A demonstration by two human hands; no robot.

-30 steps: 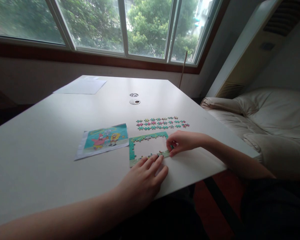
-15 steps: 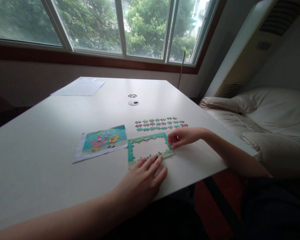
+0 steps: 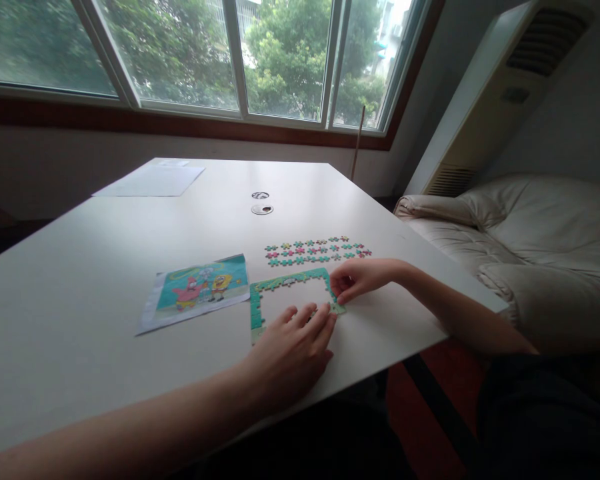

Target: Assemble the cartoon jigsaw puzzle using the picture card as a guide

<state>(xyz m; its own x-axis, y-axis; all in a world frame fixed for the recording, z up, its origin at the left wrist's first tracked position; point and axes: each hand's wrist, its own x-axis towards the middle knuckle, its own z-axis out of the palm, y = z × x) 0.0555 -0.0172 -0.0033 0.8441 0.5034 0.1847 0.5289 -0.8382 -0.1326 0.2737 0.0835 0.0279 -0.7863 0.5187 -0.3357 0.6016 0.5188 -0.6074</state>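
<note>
A hollow rectangular border of interlocked teal and pale-green jigsaw pieces (image 3: 291, 278) is laid flat on the white smooth-topped table (image 3: 130, 267), directly in front of the person. Its long axis is set from left to right, with the right end angled slightly farther away. The right-hand short side is met by the right hand (image 3: 363, 279), by which that side is most nearly reached; its fingers are curled together at the edge, and whether a piece is pinched between them cannot be told. The near long side is partly covered by the left hand (image 3: 291, 347), which is spread palm-down with the fingers extended, nothing being seen gripped. Between the two sets of fingertips only a small gap is left, near the border's near right corner. Beyond the far long side, loose, small, multicoloured jigsaw pieces (image 3: 312, 251) are arranged in rows; to the left, a white paper sheet printed with cartoon figures (image 3: 205, 288) is placed just beside the border.
</note>
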